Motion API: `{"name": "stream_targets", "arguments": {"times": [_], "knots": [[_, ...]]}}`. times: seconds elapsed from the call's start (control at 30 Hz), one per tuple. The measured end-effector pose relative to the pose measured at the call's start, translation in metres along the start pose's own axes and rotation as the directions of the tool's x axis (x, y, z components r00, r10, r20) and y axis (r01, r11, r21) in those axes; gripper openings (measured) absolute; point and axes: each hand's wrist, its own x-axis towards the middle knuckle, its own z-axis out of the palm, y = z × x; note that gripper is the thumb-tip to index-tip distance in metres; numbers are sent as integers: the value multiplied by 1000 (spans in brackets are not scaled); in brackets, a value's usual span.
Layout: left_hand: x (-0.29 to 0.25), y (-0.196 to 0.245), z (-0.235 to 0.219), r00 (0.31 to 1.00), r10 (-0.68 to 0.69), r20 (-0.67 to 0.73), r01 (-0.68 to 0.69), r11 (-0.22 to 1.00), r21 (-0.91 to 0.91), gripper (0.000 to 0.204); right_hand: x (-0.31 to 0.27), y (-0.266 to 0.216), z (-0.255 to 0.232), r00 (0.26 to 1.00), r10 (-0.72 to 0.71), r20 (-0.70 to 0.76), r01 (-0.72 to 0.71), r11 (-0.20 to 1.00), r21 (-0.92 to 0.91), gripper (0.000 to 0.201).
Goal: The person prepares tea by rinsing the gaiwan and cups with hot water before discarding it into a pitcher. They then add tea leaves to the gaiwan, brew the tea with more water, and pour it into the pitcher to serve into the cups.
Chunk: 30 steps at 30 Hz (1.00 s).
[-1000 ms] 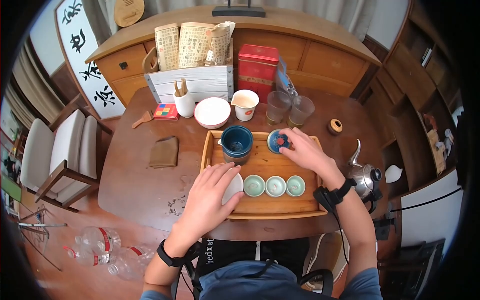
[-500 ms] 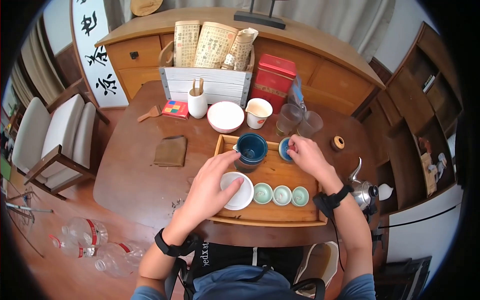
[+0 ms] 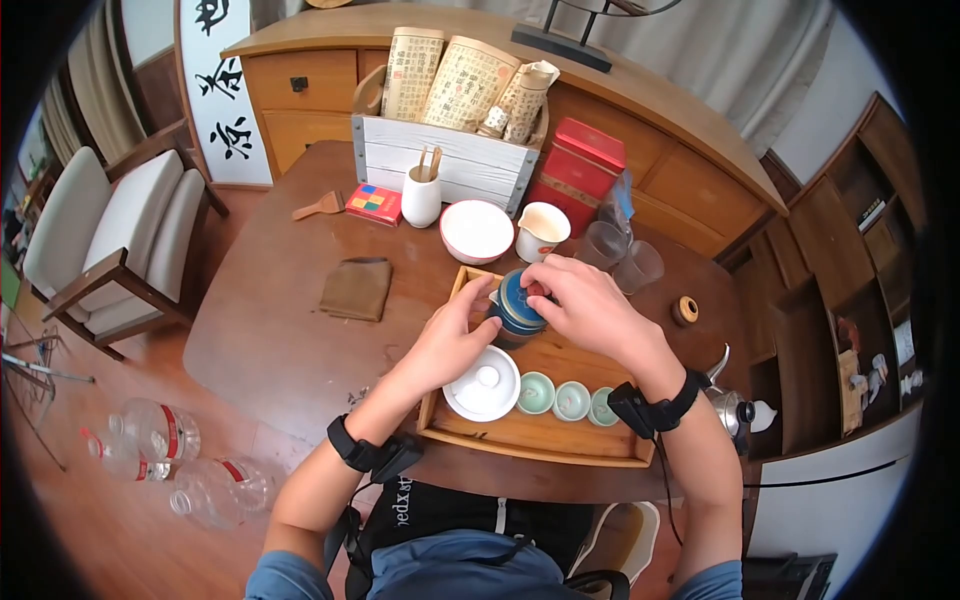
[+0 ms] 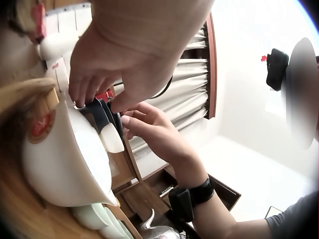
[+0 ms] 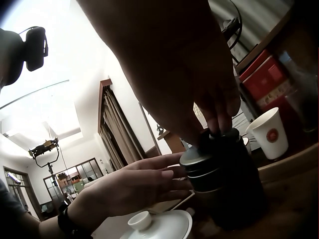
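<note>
The blue pot (image 3: pixel 512 328) stands on the wooden tray (image 3: pixel 540 448), its blue lid (image 3: pixel 514 300) over the mouth. The right hand (image 3: pixel 598 312) pinches the lid's red knob from above; in the right wrist view that hand (image 5: pixel 199 94) is dark above the pot (image 5: pixel 224 184). At the pot's left side, the left hand (image 3: pixel 452 338) curves its thumb and fingers about the rim; in the left wrist view the hand (image 4: pixel 124 59) hides part of it. A white lidded bowl (image 3: pixel 466 396) and several pale green cups (image 3: pixel 571 401) line the tray's front.
Behind the tray are a white bowl (image 3: pixel 477 231), a white pitcher (image 3: pixel 543 232), a red tin (image 3: pixel 580 170) and clear cups (image 3: pixel 638 267). A brown cloth (image 3: pixel 356 289) lies left. The metal kettle (image 3: pixel 730 408) is at right, near a small round jar (image 3: pixel 685 310).
The right hand has carried the blue lid leftward from the tray's right side to the pot's mouth. The left hand has come from over the white bowl onto the pot's side.
</note>
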Motion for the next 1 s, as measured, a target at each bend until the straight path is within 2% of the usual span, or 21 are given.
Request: {"name": "stream_targets", "arguments": {"times": [0.1,0.4,0.5,0.6,0.8,0.9,1.0], "knots": [[-1,2,1,1000,-3,-6,3,999,33,68,3,-1,-1,1000,-11,12,12,999,-43,18],[2,0,3,999,54,-3,-54,996,64,61,-1,-2,1,1000,1,-22,-1,1000,-13,16],[2,2,3,997,80,-13,-79,991,104,59,2,-3,-2,1000,11,24,-11,1000,-22,16],[-1,10,3,999,49,-20,-46,993,112,57,0,-1,4,1000,-18,-25,17,999,-31,18],[-6,15,6,999,22,-34,-19,995,93,55,-2,4,3,1000,-23,20,22,996,86,18],[-11,15,10,993,96,-67,-87,987,133,56,-3,3,3,1000,-1,26,-2,993,119,18],[-13,21,8,993,105,-47,-96,981,169,57,-4,4,5,999,-30,11,29,995,94,20]]}}
